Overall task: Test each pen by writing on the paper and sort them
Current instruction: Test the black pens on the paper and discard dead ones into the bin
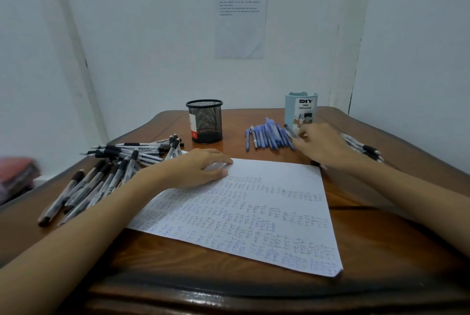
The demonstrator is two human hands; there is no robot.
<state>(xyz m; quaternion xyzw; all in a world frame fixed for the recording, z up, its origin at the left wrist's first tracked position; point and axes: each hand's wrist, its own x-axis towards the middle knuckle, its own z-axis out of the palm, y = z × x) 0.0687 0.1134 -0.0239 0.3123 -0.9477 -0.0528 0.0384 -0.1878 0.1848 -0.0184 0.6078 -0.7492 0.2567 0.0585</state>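
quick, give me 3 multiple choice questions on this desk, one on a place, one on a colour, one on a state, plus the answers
1. Where does the black mesh cup stand?
A. on a chair
B. at the back of the table, left of the DIY organizer
C. on the floor

2. What colour are the pens lying in a row in front of the DIY organizer?
A. red
B. green
C. blue

3. What is the left hand doing?
A. resting on the top edge of the paper
B. lifting the black mesh cup
C. writing with a marker

Answers:
1 B: the cup stands on bare wood near the wall, with the organizer to its right.
2 C: every barrel in that row is blue.
3 A: its fingers lie on the sheet and hold nothing.
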